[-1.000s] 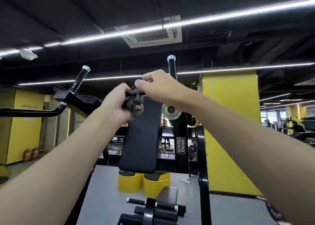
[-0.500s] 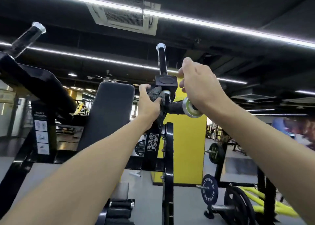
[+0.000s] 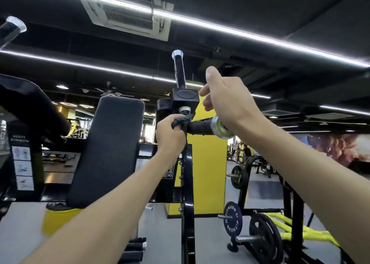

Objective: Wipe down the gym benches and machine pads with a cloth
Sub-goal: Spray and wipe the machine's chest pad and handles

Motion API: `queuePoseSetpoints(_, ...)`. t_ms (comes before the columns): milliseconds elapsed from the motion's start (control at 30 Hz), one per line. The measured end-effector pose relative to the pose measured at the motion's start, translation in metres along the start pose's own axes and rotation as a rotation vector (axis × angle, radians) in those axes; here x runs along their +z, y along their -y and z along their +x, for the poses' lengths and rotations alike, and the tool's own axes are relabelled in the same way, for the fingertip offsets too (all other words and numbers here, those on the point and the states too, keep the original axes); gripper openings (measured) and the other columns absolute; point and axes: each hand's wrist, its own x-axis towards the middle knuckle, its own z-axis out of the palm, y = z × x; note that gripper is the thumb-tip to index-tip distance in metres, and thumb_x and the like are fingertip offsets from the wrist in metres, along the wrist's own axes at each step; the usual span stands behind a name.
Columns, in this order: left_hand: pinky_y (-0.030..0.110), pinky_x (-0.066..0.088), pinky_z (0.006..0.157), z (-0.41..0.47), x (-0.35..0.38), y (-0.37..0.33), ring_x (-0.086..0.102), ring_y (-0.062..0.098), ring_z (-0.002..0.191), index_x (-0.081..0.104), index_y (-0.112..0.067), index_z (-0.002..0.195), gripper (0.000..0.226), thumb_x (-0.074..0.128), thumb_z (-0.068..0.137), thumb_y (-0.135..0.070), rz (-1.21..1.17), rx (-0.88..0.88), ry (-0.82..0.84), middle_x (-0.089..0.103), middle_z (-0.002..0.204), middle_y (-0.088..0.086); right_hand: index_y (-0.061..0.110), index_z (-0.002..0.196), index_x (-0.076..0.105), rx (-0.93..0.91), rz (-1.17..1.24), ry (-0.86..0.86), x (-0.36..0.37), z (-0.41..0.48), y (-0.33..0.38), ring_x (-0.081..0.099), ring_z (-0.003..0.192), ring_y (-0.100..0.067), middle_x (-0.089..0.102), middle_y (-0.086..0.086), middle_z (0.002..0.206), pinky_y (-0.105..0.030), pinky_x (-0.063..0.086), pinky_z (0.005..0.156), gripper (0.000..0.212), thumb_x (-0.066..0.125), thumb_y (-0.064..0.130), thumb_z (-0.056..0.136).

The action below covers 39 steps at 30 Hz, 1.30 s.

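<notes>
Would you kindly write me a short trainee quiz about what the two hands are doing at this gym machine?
1. True or false: the left hand grips the crumpled dark grey cloth.
2. The cloth meets: A the black rectangular padded backrest; B the black horizontal handle with the silver end; C the blue weight plate.
3. Fill in: the right hand holds ____.
Key: 1 true; 2 B; 3 nothing.

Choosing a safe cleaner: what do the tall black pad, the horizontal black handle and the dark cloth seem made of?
Tall black rectangular pad: likely vinyl or leatherette over foam; smooth matte skin, rounded edges. Horizontal black handle: probably rubber grip, matte, with a shiny metal-looking end cap. Dark crumpled cloth in the left hand: nubby weave, perhaps microfibre or terry.
</notes>
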Motion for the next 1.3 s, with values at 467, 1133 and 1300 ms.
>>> queuePoseSetpoints(467, 0.050, 0.061, 0.078, -0.006, -0.003, -0.028, 0.069, 0.029, 0.089, 0.075, -0.017, 0.096, 0.051, 0.042, 0.074, 0.016, -0.055, -0.149, 0.040, 0.072, 0.091, 0.007, -0.018, 0.101, 0.057, 0.082, 0.039, 0.022, -0.001, -0.005, 0.004, 0.049, 0.069, -0.020, 0.050, -0.012, 0.074, -0.040, 0.048, 0.073, 0.066, 0.026, 0.040, 0.104)
queuePoseSetpoints(1133, 0.042, 0.062, 0.081, -0.046, -0.019, -0.059, 0.071, 0.024, 0.097, 0.077, -0.024, 0.100, 0.050, 0.045, 0.089, 0.013, -0.294, -0.163, 0.059, 0.075, 0.103, 0.004, 0.011, 0.093, 0.065, 0.199, 0.180, 0.006, 0.000, -0.003, -0.004, 0.062, 0.080, -0.022, 0.059, 0.001, 0.077, -0.029, 0.040, 0.064, 0.064, 0.017, 0.051, 0.103)
queuePoseSetpoints(1300, 0.055, 0.061, 0.078, -0.039, -0.014, -0.065, 0.070, 0.034, 0.095, 0.076, -0.025, 0.097, 0.052, 0.044, 0.080, 0.012, -0.242, -0.278, 0.038, 0.074, 0.096, 0.009, -0.001, 0.101, 0.064, 0.194, 0.185, 0.012, 0.002, -0.006, -0.001, 0.058, 0.084, -0.021, 0.053, 0.003, 0.076, -0.033, 0.041, 0.073, 0.069, 0.016, 0.048, 0.105)
